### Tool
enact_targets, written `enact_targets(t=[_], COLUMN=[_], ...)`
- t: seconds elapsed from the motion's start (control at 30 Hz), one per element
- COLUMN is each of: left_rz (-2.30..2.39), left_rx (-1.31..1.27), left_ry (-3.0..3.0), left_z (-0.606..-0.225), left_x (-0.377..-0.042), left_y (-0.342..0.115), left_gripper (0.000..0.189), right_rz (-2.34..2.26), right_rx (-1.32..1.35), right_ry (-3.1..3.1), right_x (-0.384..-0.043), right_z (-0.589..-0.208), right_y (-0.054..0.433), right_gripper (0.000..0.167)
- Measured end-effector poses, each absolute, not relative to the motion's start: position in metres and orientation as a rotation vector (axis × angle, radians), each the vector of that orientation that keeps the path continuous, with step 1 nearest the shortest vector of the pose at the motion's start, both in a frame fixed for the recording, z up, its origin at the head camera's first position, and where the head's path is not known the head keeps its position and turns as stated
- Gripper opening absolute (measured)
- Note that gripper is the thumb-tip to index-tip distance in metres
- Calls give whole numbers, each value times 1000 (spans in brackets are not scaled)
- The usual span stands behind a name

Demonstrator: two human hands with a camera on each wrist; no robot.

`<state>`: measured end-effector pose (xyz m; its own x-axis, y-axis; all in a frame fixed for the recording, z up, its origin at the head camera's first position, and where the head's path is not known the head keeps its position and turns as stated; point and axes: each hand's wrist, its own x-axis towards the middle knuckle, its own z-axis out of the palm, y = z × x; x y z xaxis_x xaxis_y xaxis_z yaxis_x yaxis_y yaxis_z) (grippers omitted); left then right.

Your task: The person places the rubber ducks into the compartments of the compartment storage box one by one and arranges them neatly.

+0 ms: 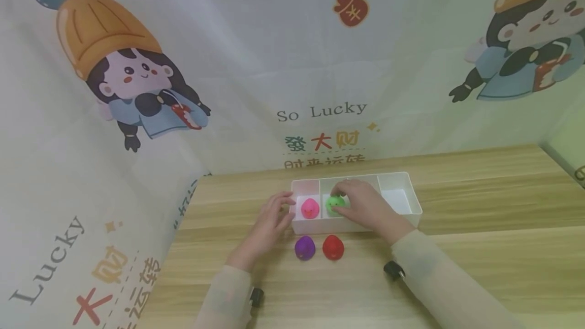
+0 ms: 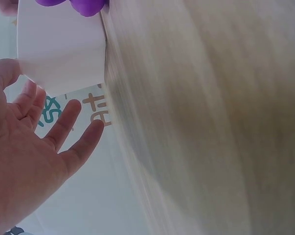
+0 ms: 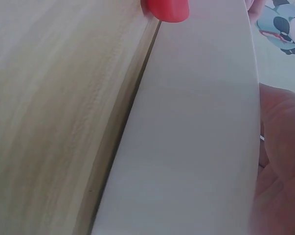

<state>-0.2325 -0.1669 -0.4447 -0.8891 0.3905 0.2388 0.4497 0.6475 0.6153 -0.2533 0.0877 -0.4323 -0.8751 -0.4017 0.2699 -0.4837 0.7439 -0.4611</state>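
Observation:
A white box (image 1: 315, 227) with three compartments stands on the table. My right hand (image 1: 365, 206) reaches into its middle compartment and pinches a green rubber duck (image 1: 335, 206) between thumb and fingers. A pink rubber duck (image 1: 310, 209) sits in the left compartment. At the box's left end is my left hand (image 1: 268, 221), fingers spread and loosely bent; in the left wrist view its thumb meets the box corner. In front of the box a purple duck (image 1: 304, 249) and a red duck (image 1: 333, 248) lie side by side. The right wrist view hides the green duck behind the box wall (image 3: 186, 127).
The box's right compartment (image 1: 396, 201) shows only its white floor. A wood-grain table (image 1: 480, 207) extends to both sides. Behind it hangs a printed cloth (image 1: 256, 65) with cartoon figures and lettering. Dark clips (image 1: 394, 270) are at both wrists.

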Motion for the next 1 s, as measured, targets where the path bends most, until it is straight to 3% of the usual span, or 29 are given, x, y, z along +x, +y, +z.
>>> enact_targets(t=[1.0], left_rz=[-1128], left_rx=[-754], left_ry=[-2741], left_z=[-446], left_x=[-232], left_y=[-168], left_gripper=[26], right_rz=[652], right_rx=[620], right_ry=[-2930], right_x=[-258], right_z=[-425], right_y=[79], right_gripper=[21])
